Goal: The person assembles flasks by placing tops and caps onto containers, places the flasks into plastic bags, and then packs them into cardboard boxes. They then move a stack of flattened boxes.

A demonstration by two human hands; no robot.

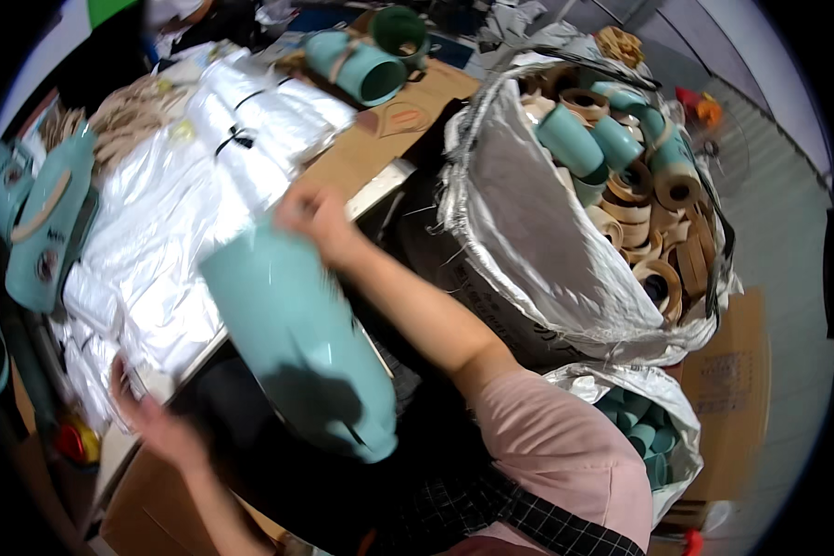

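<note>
My right hand [316, 219] grips the upper edge of a large pale teal plastic piece [299, 340], which hangs tilted in front of my body. A dark shadow lies on its lower part. My left hand [149, 420] is apart from the piece, lower left, with fingers spread and nothing in them; it is blurred. Beyond both hands, a stack of clear plastic bags [160, 236] lies on the table. Farther left stands another teal piece [48, 236] with a beige strap and a printed mark.
Right of the table, a large white woven sack [556, 229] holds teal tubes and brown tape rolls. A smaller sack [688, 445] holds teal cups or tubes. Cardboard [730, 403] leans beside it. Teal tube [354, 67] lies at the table's back. Another person [215, 28] is partly visible.
</note>
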